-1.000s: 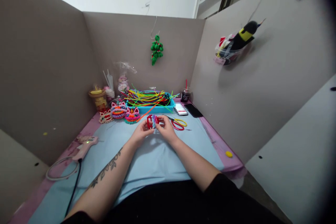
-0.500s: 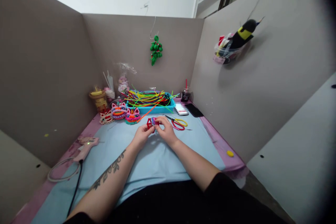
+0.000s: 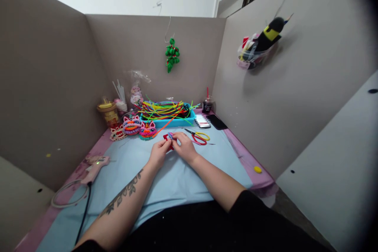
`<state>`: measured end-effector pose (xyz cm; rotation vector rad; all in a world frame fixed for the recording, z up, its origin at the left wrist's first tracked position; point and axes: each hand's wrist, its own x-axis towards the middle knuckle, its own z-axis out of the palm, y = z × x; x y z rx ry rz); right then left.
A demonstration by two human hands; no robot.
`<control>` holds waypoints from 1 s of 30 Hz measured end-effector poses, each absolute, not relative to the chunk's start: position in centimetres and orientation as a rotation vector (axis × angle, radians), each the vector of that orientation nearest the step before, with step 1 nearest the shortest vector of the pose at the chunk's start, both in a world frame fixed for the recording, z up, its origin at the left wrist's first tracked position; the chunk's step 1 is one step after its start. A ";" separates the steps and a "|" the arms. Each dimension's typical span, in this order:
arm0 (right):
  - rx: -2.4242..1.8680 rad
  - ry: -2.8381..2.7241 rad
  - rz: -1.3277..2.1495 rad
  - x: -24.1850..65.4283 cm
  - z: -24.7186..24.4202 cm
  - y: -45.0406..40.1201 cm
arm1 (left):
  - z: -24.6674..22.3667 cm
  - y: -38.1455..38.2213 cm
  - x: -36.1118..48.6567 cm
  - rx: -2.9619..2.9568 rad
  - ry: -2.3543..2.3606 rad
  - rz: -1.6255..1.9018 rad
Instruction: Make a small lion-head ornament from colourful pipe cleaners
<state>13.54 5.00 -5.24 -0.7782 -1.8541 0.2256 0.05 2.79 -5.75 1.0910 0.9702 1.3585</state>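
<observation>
Both hands meet over the middle of the blue cloth [image 3: 206, 177], fingers pinched around one small pipe-cleaner piece [image 3: 165, 137] in red with purple and blue parts. My left hand [image 3: 159, 152] grips its red side from the left. My right hand [image 3: 184, 147] pinches the purple-blue upper part. Fingers cover much of the piece, so its full shape is hidden. Scissors [image 3: 201, 138] with red and yellow handles lie just right of my right hand. Finished fuzzy animal faces in pink, orange and teal, such as the nearest one [image 3: 147, 130], sit to the left.
A blue tray [image 3: 168, 123] heaped with colourful pipe cleaners stands at the back. A pink glue gun [image 3: 96, 168] with its cable lies at left. A black phone [image 3: 217, 122], a drink cup [image 3: 207, 105] and a yellow lid [image 3: 258, 169] are on the right. Grey panels [image 3: 153, 55] enclose the table.
The small piece has been turned between my fingers, showing its red part differently. The whole view has shifted slightly; both hands stay in nearly the same place.
</observation>
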 end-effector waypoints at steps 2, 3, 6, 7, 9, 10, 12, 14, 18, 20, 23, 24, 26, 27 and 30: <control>-0.799 -1.866 0.185 13.4 -5.2 4.9 | -6.0 2.9 0.1 1.170 1.012 1.378; -0.818 -1.869 0.165 13.4 -5.2 4.9 | -6.1 2.9 0.0 1.209 1.034 1.384; -0.902 -1.870 0.107 13.4 -5.0 4.6 | -6.1 2.8 0.0 1.309 1.101 1.400; -0.933 -1.871 0.083 13.3 -5.0 4.5 | -6.1 2.8 0.0 1.337 1.125 1.407; -0.977 -1.876 0.022 13.4 -5.0 4.5 | -5.9 2.6 0.1 1.380 1.166 1.421; -0.992 -1.879 -0.011 13.4 -5.0 4.5 | -5.9 2.5 0.1 1.390 1.175 1.426; -1.007 -1.877 -0.070 13.4 -5.1 4.5 | -5.9 2.5 0.2 1.382 1.165 1.428; -1.010 -1.878 -0.109 13.4 -5.2 4.6 | -6.0 2.5 0.4 1.340 1.135 1.434; -1.003 -1.890 -0.130 13.4 -5.2 4.7 | -6.2 2.7 0.5 1.265 1.083 1.451; -0.997 -1.882 -0.117 13.3 -5.2 4.6 | -6.2 2.7 0.6 1.244 1.065 1.459; -0.996 -1.865 -0.089 13.2 -5.2 4.7 | -6.2 2.6 0.7 1.235 1.059 1.475; -0.997 -1.862 -0.080 13.2 -5.2 4.7 | -6.1 2.6 0.7 1.240 1.061 1.477; -0.998 -1.850 -0.066 13.2 -5.2 4.7 | -6.0 2.5 0.7 1.260 1.065 1.473; -0.998 -1.843 -0.058 13.2 -5.2 4.7 | -6.0 2.5 0.6 1.270 1.066 1.468; -1.011 -1.812 -0.027 13.0 -5.3 4.7 | -6.0 2.4 0.6 1.277 1.070 1.460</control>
